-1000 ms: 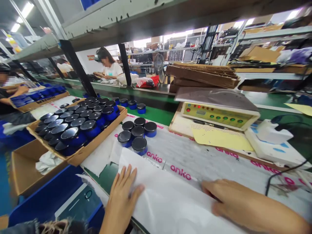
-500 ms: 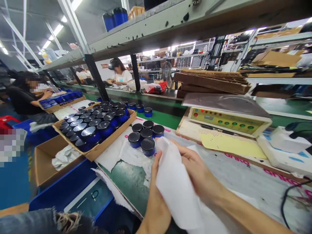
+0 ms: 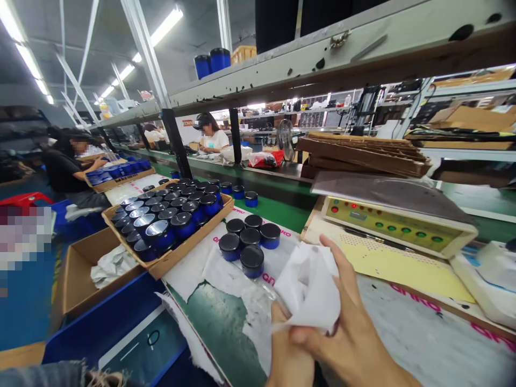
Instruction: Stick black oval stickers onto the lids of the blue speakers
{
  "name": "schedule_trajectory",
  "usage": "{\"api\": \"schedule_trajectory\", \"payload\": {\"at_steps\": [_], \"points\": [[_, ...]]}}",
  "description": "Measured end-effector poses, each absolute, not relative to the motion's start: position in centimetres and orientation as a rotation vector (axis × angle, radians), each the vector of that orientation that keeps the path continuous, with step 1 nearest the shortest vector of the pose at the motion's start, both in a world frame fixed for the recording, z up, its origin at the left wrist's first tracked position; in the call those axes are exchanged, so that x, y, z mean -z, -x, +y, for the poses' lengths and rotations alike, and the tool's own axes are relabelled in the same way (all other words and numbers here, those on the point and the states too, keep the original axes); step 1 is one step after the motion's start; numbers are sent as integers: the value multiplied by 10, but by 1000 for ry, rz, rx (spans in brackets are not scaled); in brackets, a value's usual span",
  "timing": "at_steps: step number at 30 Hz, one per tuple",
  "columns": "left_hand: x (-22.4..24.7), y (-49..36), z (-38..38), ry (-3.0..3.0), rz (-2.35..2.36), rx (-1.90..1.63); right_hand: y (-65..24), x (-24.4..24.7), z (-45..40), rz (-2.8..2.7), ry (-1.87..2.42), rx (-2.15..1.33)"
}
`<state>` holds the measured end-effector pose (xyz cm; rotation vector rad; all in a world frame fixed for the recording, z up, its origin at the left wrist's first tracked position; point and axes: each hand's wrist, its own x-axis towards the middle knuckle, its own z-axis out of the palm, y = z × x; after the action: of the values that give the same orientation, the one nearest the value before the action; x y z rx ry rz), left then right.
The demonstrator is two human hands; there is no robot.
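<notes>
Low and right of centre in the head view, just above the near side of the bench (image 3: 217, 309), a loosely folded bundle of thin white paper (image 3: 308, 287) is sitting between the person's two hands. The right hand (image 3: 349, 317) is holding it, its fingers curling around the right side and its thumb pressing along the lower edge. The left hand (image 3: 292, 352) is touching the bundle from below and the left; its fingers are mostly hiding behind the paper and the right thumb, so I cannot tell how far they are closing.

Just beyond the bundle, to the left, six round blue jars with black lids (image 3: 250, 238) are standing upright in a close cluster. White sheeting with pink lettering (image 3: 258, 322) is covering much of the bench, a torn gap showing the green surface. Farther left, a shallow brown cardboard tray (image 3: 197, 240) is carrying rows of similar jars. Behind the right hand, a cream machine with a yellow control panel (image 3: 387, 224) is showing a lit red light, and a yellow perforated sheet (image 3: 407, 269) is lying before it.
</notes>
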<state>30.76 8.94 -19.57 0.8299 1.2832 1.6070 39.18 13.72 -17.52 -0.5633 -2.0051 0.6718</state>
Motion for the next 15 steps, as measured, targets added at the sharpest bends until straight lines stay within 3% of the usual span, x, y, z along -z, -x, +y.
{"api": "schedule_trajectory", "payload": {"at_steps": [4, 9, 12, 15], "points": [[192, -307, 77, -626, 1446, -1502, -376, 143, 151, -1821, 592, -807], [166, -276, 73, -733, 969, -1790, -367, 115, 178, -1497, 738, -1154], [164, -256, 74, -578, 1036, -1901, -354, 116, 192, -1255, 920, -1217], [176, -244, 70, -434, 1241, -1905, -327, 131, 175, -1546, 759, -1311]]}}
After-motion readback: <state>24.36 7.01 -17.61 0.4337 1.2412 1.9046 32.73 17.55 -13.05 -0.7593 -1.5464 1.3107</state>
